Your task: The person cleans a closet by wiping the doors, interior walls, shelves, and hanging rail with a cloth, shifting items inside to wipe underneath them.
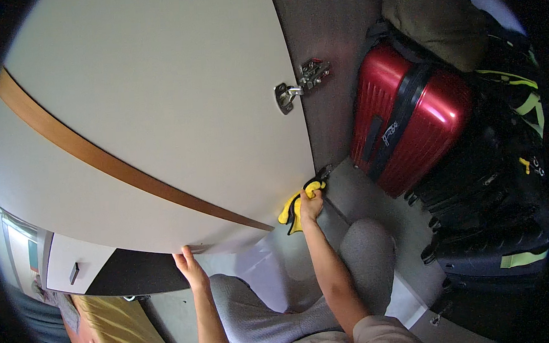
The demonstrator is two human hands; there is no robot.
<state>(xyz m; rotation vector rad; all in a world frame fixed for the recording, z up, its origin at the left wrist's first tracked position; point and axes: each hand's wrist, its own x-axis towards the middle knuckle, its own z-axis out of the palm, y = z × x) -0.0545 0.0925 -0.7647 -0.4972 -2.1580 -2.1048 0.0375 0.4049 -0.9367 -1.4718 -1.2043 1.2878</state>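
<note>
My left hand (190,268) grips the outer edge of a white cabinet door (184,106), which stands swung outward. A brown strip (117,153) runs along the door's panel. Bunched in my right hand (312,205) is a yellow cloth with black edging (296,209). The cloth lies against the door's lower corner on the hinge side, next to a partly covered lower hinge (324,170). Higher up, a metal concealed hinge (294,89) joins the door to the dark cabinet side.
A red hard-shell suitcase (405,115) stands inside the cabinet at the right. Black luggage (482,199) with wheels and a dark stuffed bag (433,24) crowd around it. At lower left are a white drawer front (78,265) and a yellow-gold fabric cover (116,328).
</note>
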